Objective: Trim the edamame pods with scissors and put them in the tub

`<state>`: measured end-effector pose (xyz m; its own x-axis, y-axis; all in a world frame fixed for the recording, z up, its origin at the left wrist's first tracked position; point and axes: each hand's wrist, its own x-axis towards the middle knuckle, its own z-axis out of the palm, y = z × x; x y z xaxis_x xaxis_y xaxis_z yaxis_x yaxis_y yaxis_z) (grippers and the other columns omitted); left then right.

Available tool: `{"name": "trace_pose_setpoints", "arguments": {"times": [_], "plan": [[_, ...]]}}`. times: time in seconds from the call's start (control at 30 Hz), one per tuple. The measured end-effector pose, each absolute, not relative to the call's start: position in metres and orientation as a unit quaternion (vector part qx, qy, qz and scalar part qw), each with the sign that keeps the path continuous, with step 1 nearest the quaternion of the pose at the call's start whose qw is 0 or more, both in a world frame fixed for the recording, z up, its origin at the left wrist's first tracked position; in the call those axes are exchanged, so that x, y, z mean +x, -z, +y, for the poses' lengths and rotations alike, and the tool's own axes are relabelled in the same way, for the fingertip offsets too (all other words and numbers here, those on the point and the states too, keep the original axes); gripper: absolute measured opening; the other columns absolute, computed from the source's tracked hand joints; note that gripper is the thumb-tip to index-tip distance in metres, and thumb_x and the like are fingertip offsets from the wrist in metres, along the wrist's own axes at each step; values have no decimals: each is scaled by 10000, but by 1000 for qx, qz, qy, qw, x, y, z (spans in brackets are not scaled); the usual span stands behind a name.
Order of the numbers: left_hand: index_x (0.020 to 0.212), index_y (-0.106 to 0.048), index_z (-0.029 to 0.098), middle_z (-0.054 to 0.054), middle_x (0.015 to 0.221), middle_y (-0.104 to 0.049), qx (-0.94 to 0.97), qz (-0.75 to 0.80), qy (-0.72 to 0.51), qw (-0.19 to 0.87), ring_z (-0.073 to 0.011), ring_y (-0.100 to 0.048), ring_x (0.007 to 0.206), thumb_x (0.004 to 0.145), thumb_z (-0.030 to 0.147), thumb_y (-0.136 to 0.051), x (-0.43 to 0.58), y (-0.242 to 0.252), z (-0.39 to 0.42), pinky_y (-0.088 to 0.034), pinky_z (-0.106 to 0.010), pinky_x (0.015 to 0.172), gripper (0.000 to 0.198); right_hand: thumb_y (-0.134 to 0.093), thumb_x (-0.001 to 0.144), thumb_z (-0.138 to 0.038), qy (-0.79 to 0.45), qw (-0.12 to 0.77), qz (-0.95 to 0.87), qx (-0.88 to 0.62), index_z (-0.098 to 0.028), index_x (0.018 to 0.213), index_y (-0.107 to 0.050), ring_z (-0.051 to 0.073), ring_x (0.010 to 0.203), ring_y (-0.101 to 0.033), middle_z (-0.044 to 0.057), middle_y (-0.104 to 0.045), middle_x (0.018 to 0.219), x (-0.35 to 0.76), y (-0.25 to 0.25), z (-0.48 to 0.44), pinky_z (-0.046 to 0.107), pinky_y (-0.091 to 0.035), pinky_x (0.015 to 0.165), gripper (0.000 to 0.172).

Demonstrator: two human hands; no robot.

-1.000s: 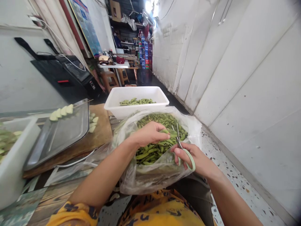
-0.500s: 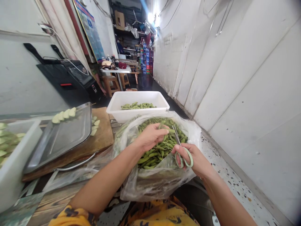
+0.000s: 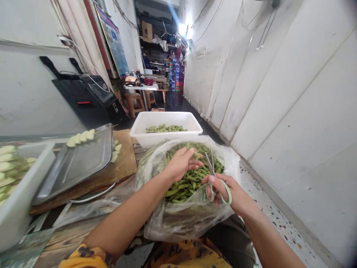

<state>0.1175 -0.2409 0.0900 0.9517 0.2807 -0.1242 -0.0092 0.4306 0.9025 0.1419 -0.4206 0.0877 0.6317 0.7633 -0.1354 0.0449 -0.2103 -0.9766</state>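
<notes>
A clear plastic bag (image 3: pixel 164 219) full of green edamame pods (image 3: pixel 181 188) stands open in front of me. Over the pods, my left hand (image 3: pixel 182 163) pinches an edamame pod (image 3: pixel 196 155) between thumb and forefinger, partly hidden by the fingers; its other fingers stretch forward. My right hand (image 3: pixel 230 188) grips a pair of scissors (image 3: pixel 213 171) by pale green handles. The scissor blades are parted and point up and away, a short way right of the left fingertips.
Behind the bag stands a white tub (image 3: pixel 167 139) with some pods in it. At left, a metal tray (image 3: pixel 80 163) bearing skewered pale slices (image 3: pixel 80 137) rests on a wooden board (image 3: pixel 122 160). A white bin (image 3: pixel 41 160) of slices is far left; a wall (image 3: pixel 279 111) rises at right.
The scissor blades have spread wider and sit slightly apart from the left fingers. My left hand's fingers have loosened and extended. The whole view has shifted a little.
</notes>
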Motion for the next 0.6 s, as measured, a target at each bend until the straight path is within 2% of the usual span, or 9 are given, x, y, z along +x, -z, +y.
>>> {"name": "trace_pose_setpoints", "arguments": {"times": [0.07, 0.13, 0.23, 0.37, 0.6], "plan": [[909, -546, 123, -61, 796, -637, 544, 116, -69, 828, -99, -605, 548, 879, 249, -532, 117, -91, -241, -420, -189, 486, 131, -551, 817, -620, -316, 555, -280, -717, -165, 732, -565, 109, 491, -515, 5, -579, 634, 145, -91, -420, 219, -454, 427, 463], [956, -581, 100, -30, 722, -603, 566, 99, -68, 815, -48, -499, 457, 860, 265, -563, 116, -91, -240, -330, -163, 434, 193, -549, 807, -636, -315, 546, -283, -723, -167, 684, -553, 110, 485, -511, 4, -570, 616, 148, -92, -419, 220, -453, 425, 486], [892, -626, 73, 17, 634, -518, 600, 76, -66, 794, -8, -335, 413, 808, 349, -628, 114, -91, -238, -219, -166, 413, 288, -525, 823, -636, -313, 525, -295, -734, -167, 655, -554, 107, 469, -513, 8, -577, 617, 151, -93, -418, 218, -431, 421, 500], [817, -646, 75, 41, 582, -446, 640, 56, -29, 766, -18, -289, 420, 764, 449, -644, 111, -93, -238, -171, -188, 423, 378, -547, 837, -585, -306, 506, -307, -746, -165, 668, -571, 99, 436, -517, 5, -601, 639, 151, -93, -418, 224, -422, 437, 454], [790, -666, 85, 53, 529, -422, 686, 58, -5, 725, -26, -248, 398, 743, 461, -636, 108, -95, -239, -132, -211, 418, 380, -593, 802, -579, -291, 493, -303, -762, -169, 614, -554, 94, 396, -491, -14, -566, 529, 150, -95, -416, 214, -395, 404, 453]]}}
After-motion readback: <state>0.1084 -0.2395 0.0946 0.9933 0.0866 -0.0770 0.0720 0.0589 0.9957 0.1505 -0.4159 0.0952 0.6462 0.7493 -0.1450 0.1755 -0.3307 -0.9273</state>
